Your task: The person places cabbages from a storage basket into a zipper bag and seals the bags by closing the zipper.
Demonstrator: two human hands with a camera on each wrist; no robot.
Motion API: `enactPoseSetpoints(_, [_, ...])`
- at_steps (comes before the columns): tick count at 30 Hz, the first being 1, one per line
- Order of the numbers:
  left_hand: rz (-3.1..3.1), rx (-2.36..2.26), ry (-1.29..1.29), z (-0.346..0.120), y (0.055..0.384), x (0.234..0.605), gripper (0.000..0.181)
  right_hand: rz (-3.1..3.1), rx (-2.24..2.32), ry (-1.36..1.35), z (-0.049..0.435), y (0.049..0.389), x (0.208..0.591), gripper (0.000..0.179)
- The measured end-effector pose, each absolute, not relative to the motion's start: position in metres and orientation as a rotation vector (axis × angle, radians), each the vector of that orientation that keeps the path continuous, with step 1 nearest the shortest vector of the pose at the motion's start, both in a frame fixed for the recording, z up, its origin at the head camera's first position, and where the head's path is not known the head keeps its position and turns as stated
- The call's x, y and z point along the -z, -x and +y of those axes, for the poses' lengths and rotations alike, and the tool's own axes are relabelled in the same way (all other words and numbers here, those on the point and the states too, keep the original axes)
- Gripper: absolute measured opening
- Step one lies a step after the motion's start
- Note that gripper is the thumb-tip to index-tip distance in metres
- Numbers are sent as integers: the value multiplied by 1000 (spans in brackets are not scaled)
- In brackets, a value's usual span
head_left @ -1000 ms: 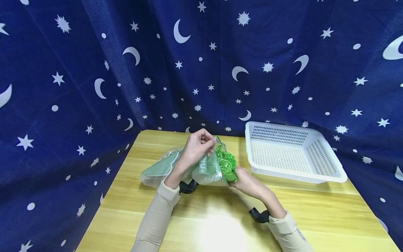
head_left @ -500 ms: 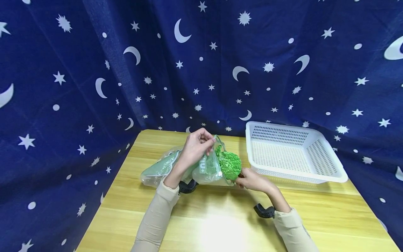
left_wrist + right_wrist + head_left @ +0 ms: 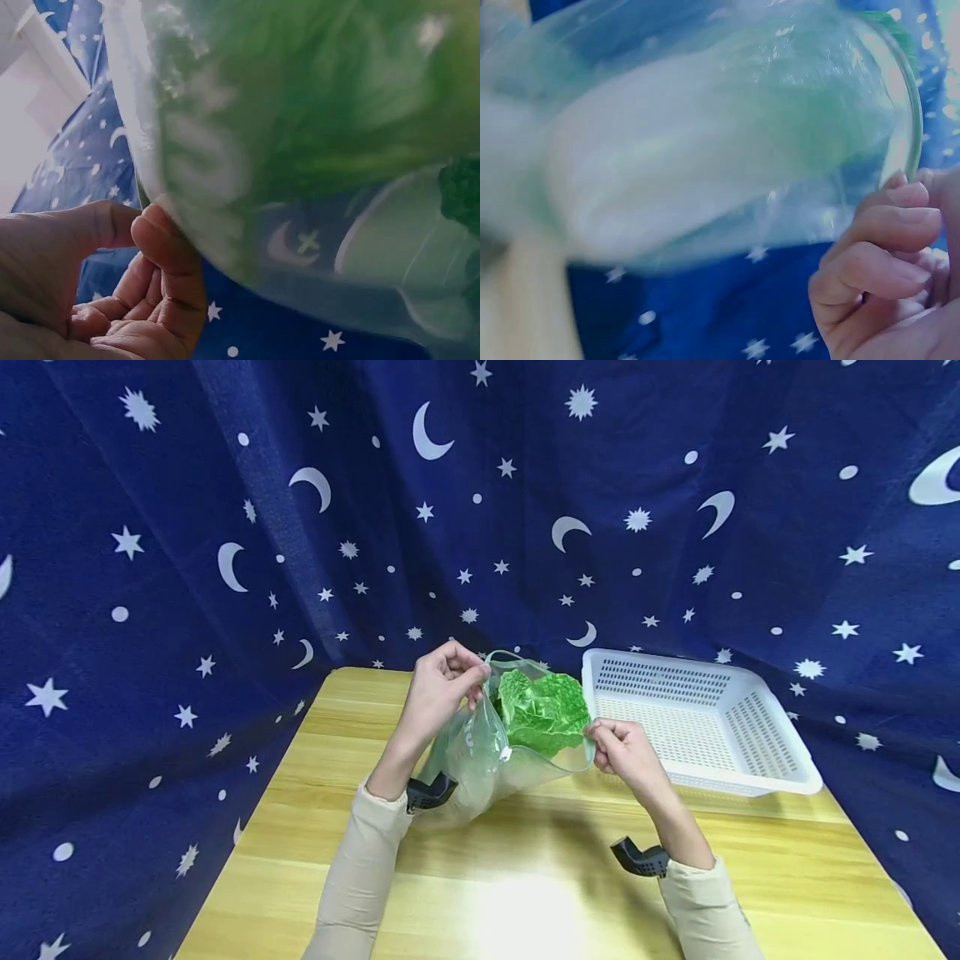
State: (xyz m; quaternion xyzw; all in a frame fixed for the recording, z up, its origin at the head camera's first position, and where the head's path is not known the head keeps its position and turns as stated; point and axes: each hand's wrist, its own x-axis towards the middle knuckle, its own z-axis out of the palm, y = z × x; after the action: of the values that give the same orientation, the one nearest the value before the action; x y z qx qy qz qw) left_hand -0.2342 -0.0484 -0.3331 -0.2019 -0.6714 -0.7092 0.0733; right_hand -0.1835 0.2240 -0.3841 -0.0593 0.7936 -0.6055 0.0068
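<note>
A translucent green zip bag point(image 3: 480, 760) with a white slider is lifted off the wooden table at its mouth. Its mouth gapes, and a leafy green Chinese cabbage point(image 3: 547, 706) lies inside with the leaves toward the mouth. My left hand point(image 3: 444, 681) pinches the bag's left rim between thumb and forefinger, which the left wrist view also shows at the film edge. On the other side my right hand point(image 3: 628, 752) pinches the right rim. The right wrist view has the cabbage's pale stalk point(image 3: 645, 157) blurred through the plastic. The bag's lower end is partly hidden by my left forearm.
A white perforated plastic basket point(image 3: 806, 777) stands at the back right of the wooden table point(image 3: 480, 877), just beyond my right hand. A dark blue curtain point(image 3: 645, 585) with moons and stars hangs behind the table and along the left.
My right hand has let go of the cabbage and taken the bag's right rim. My left hand has shifted left and up. The bag is raised and its mouth spread wider, with the cabbage further inside.
</note>
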Motion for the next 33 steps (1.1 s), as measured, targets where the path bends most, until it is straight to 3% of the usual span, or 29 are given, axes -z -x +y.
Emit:
enactPoseSetpoints(6, [-2053, 2119, 638, -47, 244, 319, 6, 2335, 2241, 133, 220, 174, 350, 39])
enactPoseSetpoints(16, [-2090, 2109, 658, -41, 249, 309, 3, 2043, 2574, 261, 216, 153, 316, 30])
enactPoseSetpoints(33, [-2392, 1926, 740, -67, 238, 334, 19, 2013, 2680, 144, 214, 175, 330, 31])
